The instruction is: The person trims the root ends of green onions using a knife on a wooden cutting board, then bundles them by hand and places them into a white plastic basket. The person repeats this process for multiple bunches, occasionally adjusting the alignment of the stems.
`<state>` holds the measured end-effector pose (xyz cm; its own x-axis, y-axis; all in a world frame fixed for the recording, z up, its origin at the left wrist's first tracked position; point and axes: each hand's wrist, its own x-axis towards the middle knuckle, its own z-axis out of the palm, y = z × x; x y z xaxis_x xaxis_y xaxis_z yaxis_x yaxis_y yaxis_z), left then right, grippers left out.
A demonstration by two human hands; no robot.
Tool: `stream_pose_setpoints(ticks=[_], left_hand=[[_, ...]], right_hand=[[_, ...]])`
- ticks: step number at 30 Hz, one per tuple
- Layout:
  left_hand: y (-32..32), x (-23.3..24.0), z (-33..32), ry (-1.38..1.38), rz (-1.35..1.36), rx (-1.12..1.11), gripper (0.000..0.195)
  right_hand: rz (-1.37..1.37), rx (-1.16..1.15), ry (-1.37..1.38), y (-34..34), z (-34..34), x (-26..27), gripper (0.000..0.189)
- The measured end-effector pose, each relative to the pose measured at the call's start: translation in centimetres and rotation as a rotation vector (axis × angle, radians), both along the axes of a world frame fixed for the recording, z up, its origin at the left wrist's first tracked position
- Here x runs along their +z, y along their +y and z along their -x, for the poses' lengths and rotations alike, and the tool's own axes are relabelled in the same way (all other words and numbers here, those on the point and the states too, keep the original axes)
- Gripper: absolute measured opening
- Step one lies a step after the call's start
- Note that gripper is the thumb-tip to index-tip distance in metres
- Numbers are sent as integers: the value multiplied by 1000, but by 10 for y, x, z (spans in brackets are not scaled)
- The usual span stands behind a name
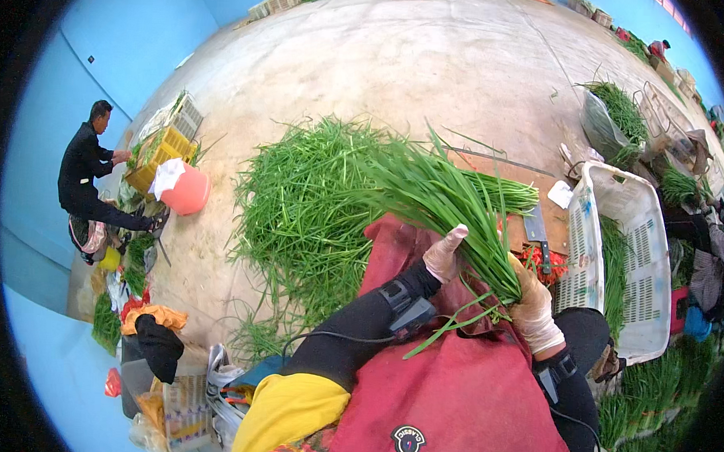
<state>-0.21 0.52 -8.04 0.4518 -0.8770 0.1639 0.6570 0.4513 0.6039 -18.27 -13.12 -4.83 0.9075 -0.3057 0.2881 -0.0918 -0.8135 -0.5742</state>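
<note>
A bunch of long flat-leaved green chives (463, 229) slants across my lap, its leaf tips fanning away over a loose heap of chives (308, 212). My right hand (533, 310), in a thin pale glove, grips the bunch near its stem ends. On the other side, my gloved left hand (446, 257) cups it from beneath, thumb sticking up and most fingers hidden by leaves. A few stray leaves droop below. Just beyond, another bunch of chives (507, 192) lies on a brown board (478, 164), beside a cleaver (535, 226) with a black handle.
Red ties (537, 259) lie under the cleaver's handle. At my right stands a white plastic crate (635, 283) holding chives. A red apron (440, 390) covers my lap. Leftward, a person in black (86, 168) works at a yellow crate (161, 156) near a pink bucket (187, 190).
</note>
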Motion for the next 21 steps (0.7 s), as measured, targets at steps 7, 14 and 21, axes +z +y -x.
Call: stream_pose_setpoints(ticks=[7, 14, 21], left_hand=[[-7, -2, -19, 26, 35, -25, 64], [-12, 11, -25, -127, -53, -122, 75], [-10, 30, -21, -79, 41, -132, 79]], right_hand=[[-306, 112, -83, -1, 8, -15, 72], [-807, 184, 3, -5, 12, -46, 67], [-1032, 187, 15, -5, 14, -52, 61]])
